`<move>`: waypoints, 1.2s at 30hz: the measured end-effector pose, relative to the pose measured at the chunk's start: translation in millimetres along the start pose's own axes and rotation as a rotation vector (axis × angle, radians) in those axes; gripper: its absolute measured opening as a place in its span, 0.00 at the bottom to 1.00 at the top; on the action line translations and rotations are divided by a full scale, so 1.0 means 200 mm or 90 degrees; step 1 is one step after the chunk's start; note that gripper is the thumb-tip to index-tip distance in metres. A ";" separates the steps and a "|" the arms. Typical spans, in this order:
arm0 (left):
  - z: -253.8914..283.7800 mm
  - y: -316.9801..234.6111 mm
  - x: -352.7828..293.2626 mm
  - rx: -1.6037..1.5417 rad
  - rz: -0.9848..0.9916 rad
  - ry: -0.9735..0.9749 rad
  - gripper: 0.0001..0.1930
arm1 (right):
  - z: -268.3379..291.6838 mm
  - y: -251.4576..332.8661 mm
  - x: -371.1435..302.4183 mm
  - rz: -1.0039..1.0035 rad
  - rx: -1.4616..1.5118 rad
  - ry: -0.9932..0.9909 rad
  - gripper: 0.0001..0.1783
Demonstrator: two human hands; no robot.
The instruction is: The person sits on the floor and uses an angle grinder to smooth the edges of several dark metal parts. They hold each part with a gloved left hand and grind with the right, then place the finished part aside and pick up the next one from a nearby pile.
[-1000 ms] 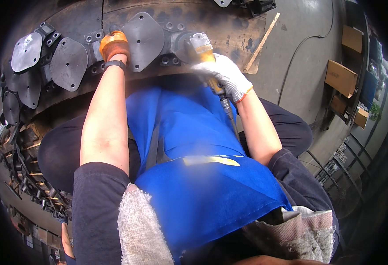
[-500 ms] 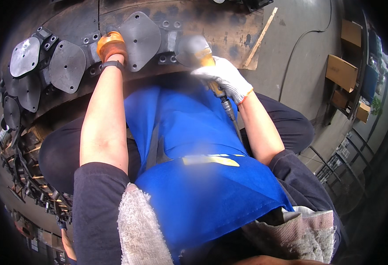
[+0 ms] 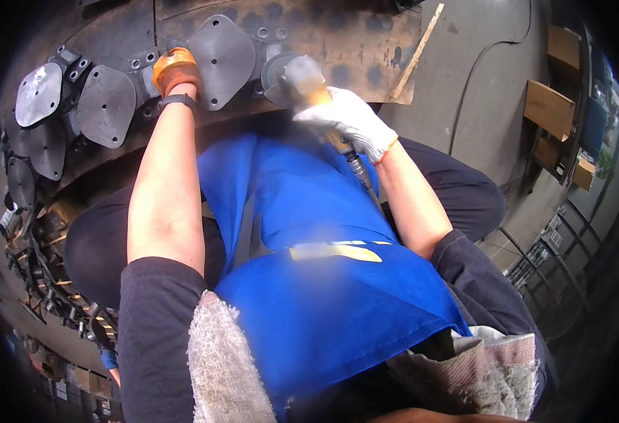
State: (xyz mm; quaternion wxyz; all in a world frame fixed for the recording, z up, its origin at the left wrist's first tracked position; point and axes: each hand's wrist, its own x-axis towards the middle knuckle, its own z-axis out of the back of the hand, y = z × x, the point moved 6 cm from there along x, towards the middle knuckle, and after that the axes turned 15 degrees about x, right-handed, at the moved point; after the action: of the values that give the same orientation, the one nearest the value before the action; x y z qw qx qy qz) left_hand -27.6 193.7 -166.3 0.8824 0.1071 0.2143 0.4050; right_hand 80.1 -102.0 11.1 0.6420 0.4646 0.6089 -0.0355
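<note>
My right hand, in a white knit glove, is closed around a yellow air grinder with a hose fitting at its rear. The grinder's round head rests on or just above the right end of a dark metal part, next to its large rounded plate; the exact contact is blurred. My left hand, in an orange-coated glove, is closed on the part's left end, by the plate's edge. Its fingertips are partly hidden. Similar metal plates with bolt-hole brackets lie to the left.
The parts lie on a worn, stained worktop, with a wooden strip at its right edge. Cardboard boxes stand at the far right beyond a cable on the floor. More metal parts are piled at lower left; another person's arm shows there.
My right hand and the grinder have shifted a little left, closer to the plate. My left hand stays at the same spot on the part.
</note>
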 end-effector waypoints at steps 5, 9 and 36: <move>-0.18 0.08 0.04 -0.112 0.108 -0.011 0.14 | 0.10 -0.07 0.00 0.023 -0.033 -0.038 0.16; -0.10 0.06 0.04 -0.086 0.106 -0.002 0.14 | 0.11 -0.08 -0.01 0.000 -0.058 -0.046 0.17; 0.05 0.02 -0.02 0.158 -0.039 0.021 0.14 | 0.08 -0.02 -0.02 0.117 -0.232 -0.034 0.29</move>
State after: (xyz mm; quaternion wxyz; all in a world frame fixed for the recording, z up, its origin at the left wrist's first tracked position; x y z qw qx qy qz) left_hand -28.3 193.6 -154.5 0.8706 0.2021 0.2806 0.3499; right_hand 88.6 -116.8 10.2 0.7319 0.3931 0.5431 0.1219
